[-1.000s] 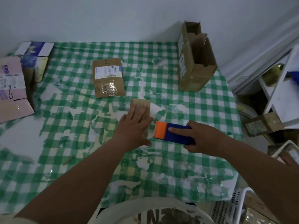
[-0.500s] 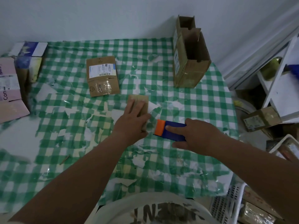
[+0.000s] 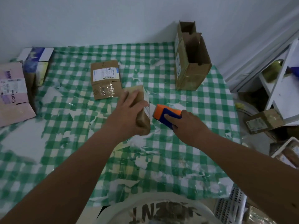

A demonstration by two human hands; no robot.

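Note:
My left hand (image 3: 127, 113) grips a small brown cardboard parcel (image 3: 142, 110), tilted up on its edge above the middle of the table, with a white label on its right face. My right hand (image 3: 189, 125) holds a blue box cutter with an orange head (image 3: 166, 113). The orange end points at the parcel's right side, very close to it; whether it touches I cannot tell. Both forearms reach in from the bottom of the view.
A worn green-checked tablecloth (image 3: 186, 152) covers the table. A flat labelled parcel (image 3: 106, 79) lies behind the hands. An open tall cardboard box (image 3: 191, 62) stands at the back right. Pink and blue boxes (image 3: 13, 92) sit at left. Shelves and a small box (image 3: 263, 121) stand beyond the right edge.
My left hand has lifted the small parcel from lying flat and tipped it onto its edge. The cutter in my right hand has stayed close beside it.

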